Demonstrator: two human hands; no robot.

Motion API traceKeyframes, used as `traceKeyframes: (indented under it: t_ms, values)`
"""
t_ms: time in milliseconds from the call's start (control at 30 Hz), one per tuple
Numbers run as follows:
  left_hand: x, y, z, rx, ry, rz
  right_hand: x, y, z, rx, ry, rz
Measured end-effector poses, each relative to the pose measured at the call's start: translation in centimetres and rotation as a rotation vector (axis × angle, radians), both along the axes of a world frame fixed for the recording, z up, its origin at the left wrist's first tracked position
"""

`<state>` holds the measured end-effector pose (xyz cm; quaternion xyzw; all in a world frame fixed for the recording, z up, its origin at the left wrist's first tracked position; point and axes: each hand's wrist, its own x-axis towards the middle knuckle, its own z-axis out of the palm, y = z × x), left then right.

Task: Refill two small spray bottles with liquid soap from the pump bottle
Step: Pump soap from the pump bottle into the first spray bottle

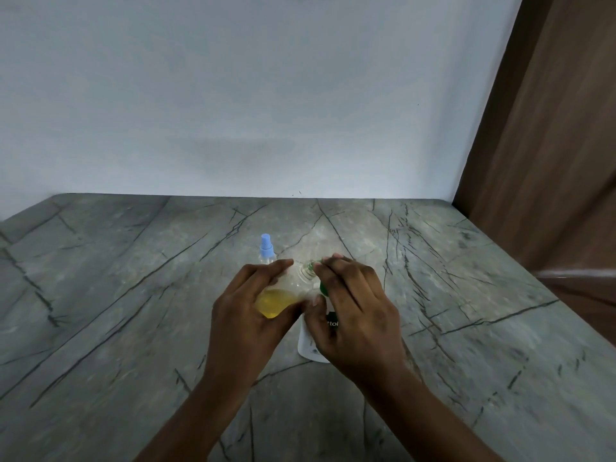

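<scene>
My left hand (246,315) grips a small clear spray bottle (280,301) with its cap off, tilted, with yellow liquid pooled in its lower part. Its open neck (306,271) sits right at the green nozzle of the pump bottle (311,348), a white bottle with a green pump head (322,288) that stands on the counter. My right hand (353,315) covers the pump bottle's top, fingers curled round the pump head and thumb beside the bottle. A second small spray bottle (266,250) with a light blue cap stands upright just behind my left hand.
The grey veined stone counter (133,295) runs back to a plain white wall. A brown wooden panel (550,161) stands at the right, with the counter's right edge below it.
</scene>
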<state>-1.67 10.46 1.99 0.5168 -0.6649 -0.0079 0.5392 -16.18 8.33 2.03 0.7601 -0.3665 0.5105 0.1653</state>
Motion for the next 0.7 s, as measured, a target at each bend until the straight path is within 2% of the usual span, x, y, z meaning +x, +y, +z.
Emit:
traceKeyframes:
  t_ms: [400,700]
  values:
    - [-0.1,0.0,0.1,-0.008,0.040,-0.010,-0.1,-0.1,0.9,0.013,0.010,0.013]
    - [0.0,0.0,0.0,0.011,-0.002,0.006,0.0,-0.2,0.6,-0.023,0.004,-0.008]
